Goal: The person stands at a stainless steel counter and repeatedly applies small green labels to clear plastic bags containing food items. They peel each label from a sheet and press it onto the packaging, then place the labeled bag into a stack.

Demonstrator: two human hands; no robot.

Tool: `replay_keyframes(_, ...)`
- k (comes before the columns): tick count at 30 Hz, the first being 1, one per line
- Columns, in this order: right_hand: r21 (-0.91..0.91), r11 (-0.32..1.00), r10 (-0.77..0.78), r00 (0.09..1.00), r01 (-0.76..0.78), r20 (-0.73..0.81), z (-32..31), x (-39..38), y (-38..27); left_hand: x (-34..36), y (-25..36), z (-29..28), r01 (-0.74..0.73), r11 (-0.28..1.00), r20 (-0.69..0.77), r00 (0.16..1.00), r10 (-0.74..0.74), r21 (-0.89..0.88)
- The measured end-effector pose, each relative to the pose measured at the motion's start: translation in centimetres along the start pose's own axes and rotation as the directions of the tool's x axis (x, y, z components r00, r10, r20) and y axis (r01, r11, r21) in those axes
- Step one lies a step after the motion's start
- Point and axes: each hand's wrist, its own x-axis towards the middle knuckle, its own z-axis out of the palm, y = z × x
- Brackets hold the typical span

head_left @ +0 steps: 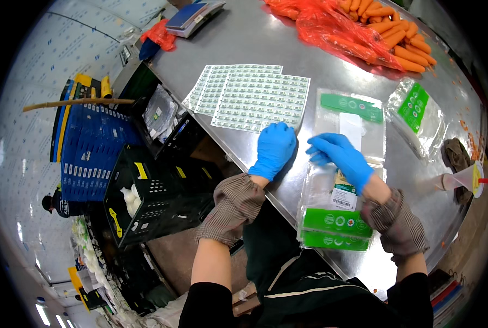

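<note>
My left hand (275, 147), in a blue glove, has its fingers curled at the lower right corner of a sheet of small green-and-white labels (260, 101). Its fingertips are hidden, so what they grip does not show. A second label sheet (203, 90) lies partly under the first. Above a stack of clear plastic bags with green bands (336, 220), my right hand (342, 157), also gloved, holds its fingers bent and drawn together. Whatever is between them is too small or hidden to name. A white tag (350, 130) lies on the upper bag (326, 106).
Carrots (402, 41) spill from a red plastic bag (342, 33) at the far right of the metal table (227, 46). More green-banded bags (416, 115) and a clear cup (462, 180) are at right. Black crates (140, 191) and stacked blue crates (93, 145) stand left.
</note>
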Motion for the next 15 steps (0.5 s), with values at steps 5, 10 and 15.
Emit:
replay_keyframes(5, 0.195, 0.980, 0.067, 0.994, -0.050, -0.083, -1.8, 0.9, -0.8, 1.9, 7.9, -8.0, -0.090, 0.960, -0.125, 0.990, 0.058, -0.267)
replay_keyframes(10, 0.187, 0.972, -0.141, 0.990, 0.141, -0.017, -9.5, -9.0, -2.9, 3.8, 13.5, -15.3, -0.189, 0.785, -0.097, 0.982, 0.163, -0.590)
replay_keyframes(15, -0.458, 0.883, 0.150, 0.986, -0.102, 0.070, -21.0, -20.4, -5.5, 9.0, 20.0, -12.7, 0.018, 0.630, 0.084, 0.994, 0.075, -0.777)
